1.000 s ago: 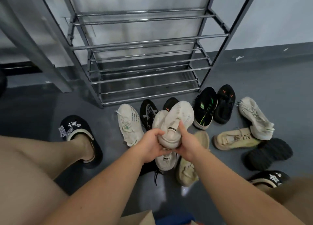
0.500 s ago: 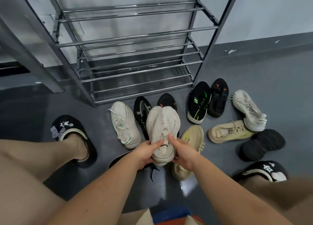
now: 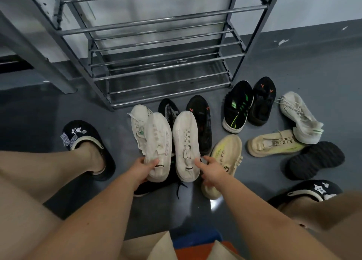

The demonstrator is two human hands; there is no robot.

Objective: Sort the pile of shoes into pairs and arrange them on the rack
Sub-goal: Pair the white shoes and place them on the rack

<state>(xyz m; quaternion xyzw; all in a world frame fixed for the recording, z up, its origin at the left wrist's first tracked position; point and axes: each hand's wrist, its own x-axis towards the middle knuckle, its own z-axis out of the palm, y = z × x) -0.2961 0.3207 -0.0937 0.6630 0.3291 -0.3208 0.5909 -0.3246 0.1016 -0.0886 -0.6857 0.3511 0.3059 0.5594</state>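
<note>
Left hand: the left hand (image 3: 144, 170) is curled round the heel of a white sneaker (image 3: 157, 146), which is held toe-forward, toward the rack; the heel grip is judged to leave the toe free to be led onto a bar.
Right hand: the right hand (image 3: 210, 172) is set against the heel side of the second white sneaker (image 3: 186, 144), fingers only loosely bent; whether this shoe is truly gripped or merely steadied cannot be told.
Held pair: the two white sneakers are kept side by side, just apart, toes the same way, matching black heel tabs showing; they are judged to be held so for carrying as a matched pair.
Floor near the hands: a white shoe with green marks (image 3: 140, 122) lies just behind the left sneaker, and a cream shoe (image 3: 223, 158) lies on the floor (image 3: 293, 60) just beside the right hand.
Floor to the right: a black shoe with green stripes (image 3: 238, 107) and a black shoe with orange marks (image 3: 262, 101) lie touching, near the rack's front right corner.
Rack: the rack (image 3: 156, 44) stands against the wall; no shoe is seen on its bars.
Stage: the first pair is judged sorted but not yet placed.
</note>
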